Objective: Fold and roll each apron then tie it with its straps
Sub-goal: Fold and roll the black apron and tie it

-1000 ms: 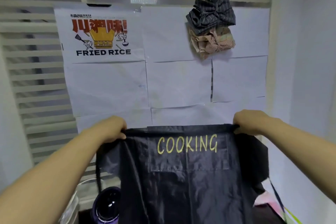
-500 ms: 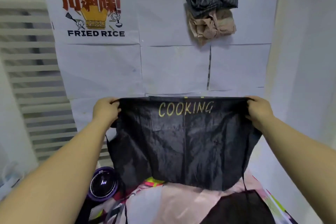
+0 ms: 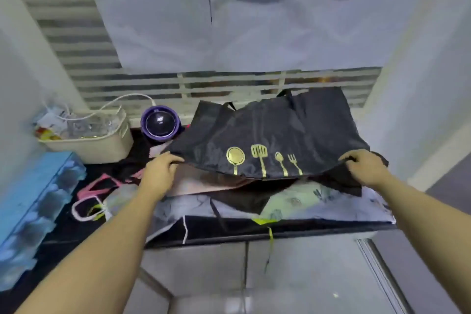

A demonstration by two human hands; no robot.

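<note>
**Inspector A:** We find the black apron [image 3: 275, 135] spread print-side up over a pile of other aprons [image 3: 293, 201] on the worktop [image 3: 318, 229]. The left hand [image 3: 159, 173] and right hand [image 3: 364, 168] each pinch a near corner, fingers [image 3: 175, 160] curled on the hem. We judge this keeps it taut for folding.

**Inspector B:** Obstructions?

**Inspector A:** Left of the apron we note a purple round device [image 3: 160, 123], with a cream basket [image 3: 96, 145] beyond it. Loose straps [image 3: 76, 210] near its left corner may snag.

1. Your left hand [image 3: 161, 173]: knuckles up, fingers curled, pinching the near left edge of the black apron [image 3: 280, 130].
2. Your right hand [image 3: 364, 168]: knuckles up, fingers curled, gripping the apron's near right corner.
3. Your forearms: bare, extended forward, well apart, angled slightly inward.
</note>
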